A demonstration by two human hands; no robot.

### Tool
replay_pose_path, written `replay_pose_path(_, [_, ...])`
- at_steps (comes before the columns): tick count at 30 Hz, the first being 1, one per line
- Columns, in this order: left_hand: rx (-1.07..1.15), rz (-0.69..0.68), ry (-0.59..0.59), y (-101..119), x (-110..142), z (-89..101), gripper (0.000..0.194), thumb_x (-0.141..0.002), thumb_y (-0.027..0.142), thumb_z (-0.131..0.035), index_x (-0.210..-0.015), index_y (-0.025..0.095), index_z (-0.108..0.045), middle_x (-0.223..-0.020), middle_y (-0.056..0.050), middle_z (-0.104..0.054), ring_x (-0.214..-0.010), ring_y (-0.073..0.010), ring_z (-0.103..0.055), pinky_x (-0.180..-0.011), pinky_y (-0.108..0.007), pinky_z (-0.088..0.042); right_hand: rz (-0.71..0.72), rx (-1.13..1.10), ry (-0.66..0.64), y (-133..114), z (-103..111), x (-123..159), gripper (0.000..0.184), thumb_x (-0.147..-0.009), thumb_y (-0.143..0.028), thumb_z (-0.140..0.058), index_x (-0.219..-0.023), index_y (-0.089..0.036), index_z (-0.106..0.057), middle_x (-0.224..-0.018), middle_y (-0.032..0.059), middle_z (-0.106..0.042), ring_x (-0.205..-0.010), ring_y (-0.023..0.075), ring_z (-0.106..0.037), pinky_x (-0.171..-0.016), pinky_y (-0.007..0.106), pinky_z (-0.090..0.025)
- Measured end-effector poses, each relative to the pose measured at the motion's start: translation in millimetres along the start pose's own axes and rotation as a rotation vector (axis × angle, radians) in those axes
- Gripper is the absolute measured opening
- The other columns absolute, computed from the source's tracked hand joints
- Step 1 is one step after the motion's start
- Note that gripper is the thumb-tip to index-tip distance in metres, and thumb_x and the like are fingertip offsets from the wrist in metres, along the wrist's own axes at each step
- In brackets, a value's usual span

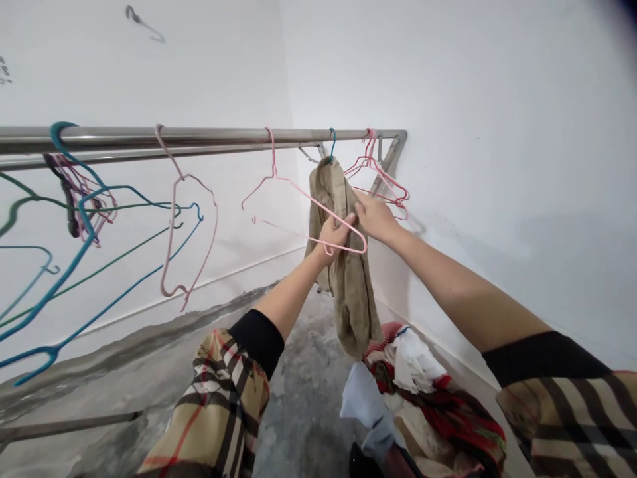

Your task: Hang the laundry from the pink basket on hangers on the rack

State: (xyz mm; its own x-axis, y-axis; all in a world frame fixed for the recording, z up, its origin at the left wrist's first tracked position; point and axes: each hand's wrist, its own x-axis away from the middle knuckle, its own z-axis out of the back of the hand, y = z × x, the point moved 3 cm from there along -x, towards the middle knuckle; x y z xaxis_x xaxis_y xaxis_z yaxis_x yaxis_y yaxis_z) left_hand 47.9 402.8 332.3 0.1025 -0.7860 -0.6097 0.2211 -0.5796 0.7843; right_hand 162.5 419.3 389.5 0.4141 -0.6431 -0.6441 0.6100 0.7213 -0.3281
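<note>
A khaki garment [354, 299] hangs from the metal rail on a blue hanger [332, 143], of which mainly the hook shows. My left hand [334, 232] is closed on the garment's front, thumb uppermost, behind the lower arm of a pink hanger [298, 189]. At the garment's right edge my right hand [374, 216] pinches the cloth near its upper part; some of its fingers are hidden behind the fabric. The pink hanger crosses in front of my left hand and hangs from the rail with nothing on it.
The steel rail [213, 135] runs to a bracket [393, 156] at the right wall. Pink and red hangers [381, 174] hang beyond the garment; blue [94, 212], green and pink ones hang at left. Below right lies a heap of clothes [423, 405] on the concrete floor [308, 398].
</note>
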Motion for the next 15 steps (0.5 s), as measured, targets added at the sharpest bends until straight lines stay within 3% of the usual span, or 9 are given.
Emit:
replay_pose_path(3, [-0.371, -0.076, 0.038, 9.0, 6.8, -5.9, 0.045, -0.094, 0.038, -0.045, -0.131, 0.012, -0.047, -0.122, -0.014, -0.066, -0.115, -0.0233, -0.062, -0.097, -0.034, -0.049, 0.021, -0.011, -0.019, -1.6, 2.8, -2.1, 0.040, -0.092, -0.019, -0.034, -0.121, -0.018, -0.061, -0.113, 0.0117, -0.069, -0.105, 0.0292, -0.062, -0.090, 0.040, -0.046])
replay_pose_path(5, [-0.710, -0.053, 0.026, 13.5, 12.1, -10.8, 0.040, -0.095, 0.037, -0.042, -0.126, 0.014, -0.050, -0.112, -0.013, -0.070, -0.108, -0.0253, -0.065, -0.091, -0.036, -0.050, 0.021, -0.016, -0.014, -4.1, 5.6, -3.4, 0.037, -0.093, -0.021, -0.031, -0.109, -0.019, -0.065, -0.108, 0.0105, -0.070, -0.103, 0.0270, -0.062, -0.089, 0.037, -0.045])
replay_pose_path(7, [-0.902, -0.036, 0.007, 18.5, 17.4, -15.9, 0.035, -0.094, 0.033, -0.042, -0.121, 0.015, -0.054, -0.108, -0.013, -0.070, -0.104, -0.0281, -0.065, -0.091, -0.040, -0.049, -0.021, -0.001, -0.002, -6.4, 7.4, -4.2, 0.037, -0.096, -0.031, -0.032, -0.100, -0.017, -0.067, -0.103, 0.0123, -0.070, -0.102, 0.0271, -0.062, -0.090, 0.037, -0.045])
replay_pose_path(10, [-0.998, -0.074, -0.005, 25.9, 24.1, -24.1, 0.035, -0.091, 0.023, -0.044, -0.124, 0.014, -0.053, -0.121, -0.016, -0.063, -0.111, -0.0306, -0.061, -0.096, -0.046, -0.043, -0.110, 0.073, 0.036, -8.0, 7.0, -5.3, 0.034, -0.088, -0.041, -0.051, -0.097, -0.012, -0.067, -0.101, 0.0183, -0.069, -0.104, 0.0310, -0.061, -0.092, 0.041, -0.044])
replay_pose_path(13, [-1.055, -0.135, -0.017, 29.8, 28.4, -30.5, 0.043, -0.091, 0.024, -0.044, -0.132, 0.015, -0.048, -0.137, -0.017, -0.052, -0.115, -0.0296, -0.059, -0.096, -0.044, -0.044, -0.162, 0.114, 0.100, -5.6, 5.3, -7.7, 0.020, -0.081, -0.023, -0.058, -0.092, -0.009, -0.067, -0.103, 0.0231, -0.066, -0.106, 0.0340, -0.059, -0.095, 0.043, -0.043])
replay_pose_path(15, [-1.043, -0.176, -0.011, 30.8, 29.4, -31.9, 0.045, -0.092, 0.028, -0.043, -0.135, 0.016, -0.046, -0.147, -0.016, -0.043, -0.115, -0.0288, -0.059, -0.093, -0.041, -0.046, -0.177, 0.028, 0.114, -1.5, 3.9, -9.6, 0.013, -0.079, -0.014, -0.056, -0.084, -0.009, -0.067, -0.099, 0.0232, -0.066, -0.107, 0.0351, -0.059, -0.096, 0.043, -0.043])
